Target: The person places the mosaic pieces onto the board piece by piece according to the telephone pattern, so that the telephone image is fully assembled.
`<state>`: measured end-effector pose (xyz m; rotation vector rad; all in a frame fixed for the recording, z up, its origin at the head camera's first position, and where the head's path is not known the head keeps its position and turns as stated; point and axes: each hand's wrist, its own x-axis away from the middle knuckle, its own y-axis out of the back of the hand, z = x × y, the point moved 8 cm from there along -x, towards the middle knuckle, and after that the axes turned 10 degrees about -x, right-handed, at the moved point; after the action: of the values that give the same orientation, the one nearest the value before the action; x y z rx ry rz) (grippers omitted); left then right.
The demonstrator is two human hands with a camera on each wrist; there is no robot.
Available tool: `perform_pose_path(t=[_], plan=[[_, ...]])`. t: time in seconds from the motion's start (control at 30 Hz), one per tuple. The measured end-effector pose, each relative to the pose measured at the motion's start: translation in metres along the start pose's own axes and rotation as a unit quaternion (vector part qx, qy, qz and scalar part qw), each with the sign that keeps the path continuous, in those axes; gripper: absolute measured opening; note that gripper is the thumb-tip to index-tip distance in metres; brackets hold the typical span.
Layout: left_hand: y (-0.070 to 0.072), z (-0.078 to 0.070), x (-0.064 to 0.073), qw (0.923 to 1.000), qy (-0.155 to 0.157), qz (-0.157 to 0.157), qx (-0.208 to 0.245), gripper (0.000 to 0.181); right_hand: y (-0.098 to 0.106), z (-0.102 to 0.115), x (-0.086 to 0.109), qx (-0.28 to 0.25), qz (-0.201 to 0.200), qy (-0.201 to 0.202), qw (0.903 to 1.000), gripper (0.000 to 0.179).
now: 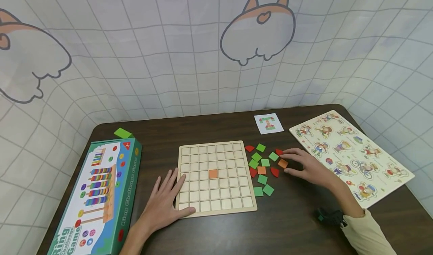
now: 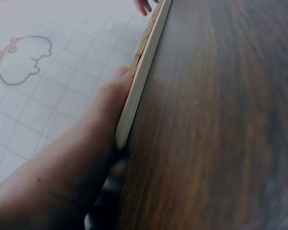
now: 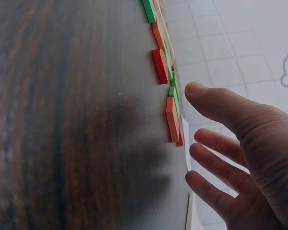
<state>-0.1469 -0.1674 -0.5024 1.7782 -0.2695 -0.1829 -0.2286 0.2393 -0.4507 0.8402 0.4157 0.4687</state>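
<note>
A wooden grid board (image 1: 216,195) lies on the dark table, with one orange square tile (image 1: 213,173) in a cell near its middle. My left hand (image 1: 164,199) rests at the board's lower left corner, thumb over the front edge and fingers spread along the left side. To the right of the board lie loose green, red and orange tiles, among them a green tile (image 1: 262,179) and a red quarter-round tile (image 1: 274,171). My right hand (image 1: 309,167) hovers over their right side, fingers apart around an orange tile (image 1: 283,163) and holding nothing.
Behind the tiles lies a white card (image 1: 269,123) printed with a green, red and orange T shape. A picture puzzle board (image 1: 365,161) covers the right side. At the left stands a ring game box (image 1: 98,195), with a green block (image 1: 123,133) behind it.
</note>
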Motion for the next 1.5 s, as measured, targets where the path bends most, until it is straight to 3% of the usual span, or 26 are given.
perform_pose_path(t=[0.17, 0.57, 0.83, 1.3, 1.5], plan=[[0.0000, -0.0003, -0.0003, 1.0000, 0.001, 0.001, 0.001, 0.104, 0.0004, -0.0015, 0.0005, 0.001, -0.001, -0.002, 1.0000, 0.040], [0.0007, -0.0002, 0.0005, 1.0000, -0.003, -0.001, 0.008, 0.104, -0.0018, 0.0046, -0.0022, 0.023, -0.024, 0.037, 0.9987, 0.029], [0.0011, -0.0001, 0.0006, 0.9998, -0.008, -0.012, 0.010, 0.103, -0.0036, 0.0019, -0.0017, 0.035, -0.031, 0.025, 0.9986, 0.026], [-0.0006, 0.0002, 0.0013, 1.0000, -0.001, -0.001, 0.007, 0.103, -0.0051, 0.0016, -0.0027, 0.072, -0.024, -0.024, 0.9968, 0.023], [0.0019, -0.0002, 0.0013, 0.9999, -0.003, -0.011, 0.010, 0.104, -0.0060, 0.0020, -0.0035, 0.077, -0.026, -0.023, 0.9964, 0.023]])
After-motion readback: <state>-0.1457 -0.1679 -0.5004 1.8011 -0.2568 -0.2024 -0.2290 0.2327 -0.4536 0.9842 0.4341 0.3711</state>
